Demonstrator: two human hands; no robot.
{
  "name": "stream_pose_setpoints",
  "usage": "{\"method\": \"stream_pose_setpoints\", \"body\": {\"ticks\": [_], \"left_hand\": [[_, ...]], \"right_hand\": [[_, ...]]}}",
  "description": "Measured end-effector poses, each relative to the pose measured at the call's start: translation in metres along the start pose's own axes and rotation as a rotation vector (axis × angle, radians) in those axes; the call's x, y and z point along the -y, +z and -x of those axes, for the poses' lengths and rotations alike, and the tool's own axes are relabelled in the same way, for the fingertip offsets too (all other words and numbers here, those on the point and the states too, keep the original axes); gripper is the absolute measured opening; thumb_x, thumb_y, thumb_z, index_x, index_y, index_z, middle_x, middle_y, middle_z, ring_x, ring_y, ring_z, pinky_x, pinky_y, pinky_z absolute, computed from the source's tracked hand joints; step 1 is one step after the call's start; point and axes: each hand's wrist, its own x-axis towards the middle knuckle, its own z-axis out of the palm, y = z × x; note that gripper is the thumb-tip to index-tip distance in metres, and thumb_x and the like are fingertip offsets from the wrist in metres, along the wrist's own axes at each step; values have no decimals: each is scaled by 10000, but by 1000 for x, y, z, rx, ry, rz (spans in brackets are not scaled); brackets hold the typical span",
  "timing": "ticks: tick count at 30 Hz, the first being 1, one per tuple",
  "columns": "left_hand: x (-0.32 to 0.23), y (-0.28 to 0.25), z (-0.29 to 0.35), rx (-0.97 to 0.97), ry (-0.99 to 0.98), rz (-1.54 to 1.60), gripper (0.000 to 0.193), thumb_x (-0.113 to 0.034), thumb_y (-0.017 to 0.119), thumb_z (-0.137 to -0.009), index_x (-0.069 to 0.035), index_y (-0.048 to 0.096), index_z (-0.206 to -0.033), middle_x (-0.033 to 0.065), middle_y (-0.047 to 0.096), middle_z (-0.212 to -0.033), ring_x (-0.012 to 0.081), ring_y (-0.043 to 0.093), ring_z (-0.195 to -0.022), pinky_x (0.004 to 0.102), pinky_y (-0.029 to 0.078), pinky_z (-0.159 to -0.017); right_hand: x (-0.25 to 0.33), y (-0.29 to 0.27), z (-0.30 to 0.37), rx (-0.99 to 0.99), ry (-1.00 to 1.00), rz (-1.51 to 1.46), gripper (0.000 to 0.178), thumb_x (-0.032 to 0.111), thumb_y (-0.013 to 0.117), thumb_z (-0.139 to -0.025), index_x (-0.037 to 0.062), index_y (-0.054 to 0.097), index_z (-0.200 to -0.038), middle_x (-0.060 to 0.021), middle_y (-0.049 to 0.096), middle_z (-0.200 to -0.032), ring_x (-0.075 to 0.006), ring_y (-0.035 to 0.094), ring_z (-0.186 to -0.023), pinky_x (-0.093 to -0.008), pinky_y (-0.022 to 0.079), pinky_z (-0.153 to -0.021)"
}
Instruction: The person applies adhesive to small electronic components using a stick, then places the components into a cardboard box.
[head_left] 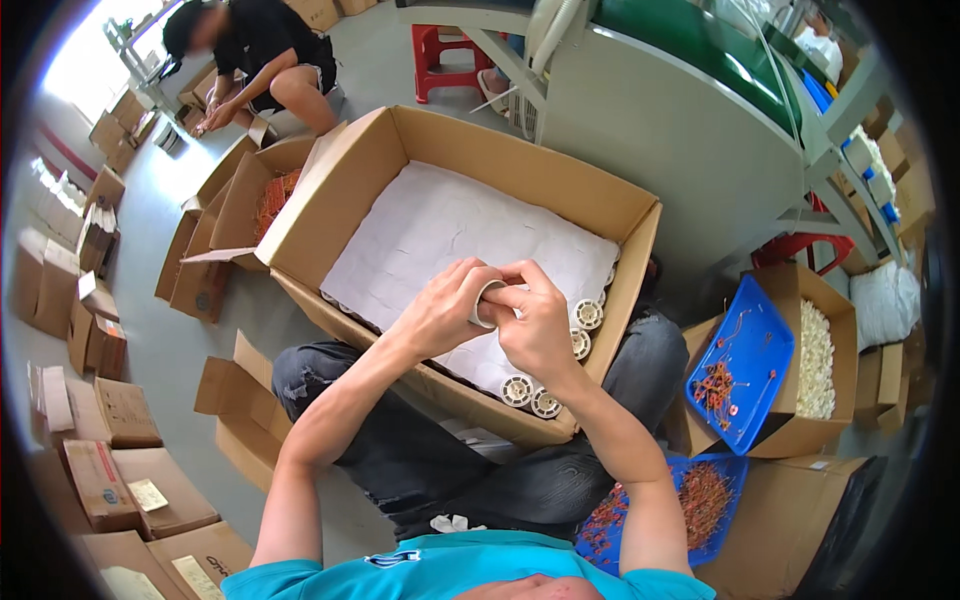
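Note:
Over a large open carton [520, 165] on my lap, my left hand [445, 308] is wrapped round a white cylindrical part [484, 314] with an opening at its top. My right hand [540, 325] meets it there, thumb and fingers pinched at the rim of the same part. Its inside is mostly hidden by my fingers. Below my hands a white sheet [450, 225] covers most of the carton's contents. Along the carton's near right side lie several white round slotted plastic parts [516, 390], some partly under the sheet's edge.
To my right are a blue tray [745, 370] of red-orange wired pieces, a carton of small white pieces [815, 360] and another blue tray [735, 490]. Cartons [160, 490] line the left. A person [265, 60] crouches at the far left; a grey machine [660, 140] stands ahead right.

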Motion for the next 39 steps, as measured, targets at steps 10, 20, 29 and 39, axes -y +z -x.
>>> {"method": "stream_pose_setpoints", "body": {"ticks": [10,20,29,39], "left_hand": [[-7,4,-7,-180,60,-119,602,-16,813,-646,-42,522,-1172,140,624,-1037,356,614,-910,428,521,-768],[-8,13,-10,-254,39,-171,590,4,808,-655,-32,525,-1171,159,616,-1040,352,612,-894,429,518,-752],[-4,16,-12,-255,47,-184,582,5,813,-651,-28,528,-1157,155,615,-1026,351,614,-886,422,517,-739],[-3,12,-38,47,-40,-27,570,-32,842,-648,-44,554,-1139,157,627,-1014,356,632,-878,421,523,-740]], "right_hand": [[-3,0,-3,-74,15,-232,163,-45,741,-742,8,774,-893,-120,648,-1046,-245,663,-892,-340,555,-780],[-5,4,-2,-122,77,-277,150,-36,737,-761,6,776,-900,-131,667,-1064,-243,679,-896,-338,565,-773],[-8,0,-4,-103,47,-235,155,-18,724,-773,7,775,-917,-152,670,-1075,-255,686,-891,-338,566,-783],[-23,-17,-7,-63,105,-96,161,57,711,-820,44,773,-968,-158,661,-1057,-285,677,-888,-359,546,-793]]}}
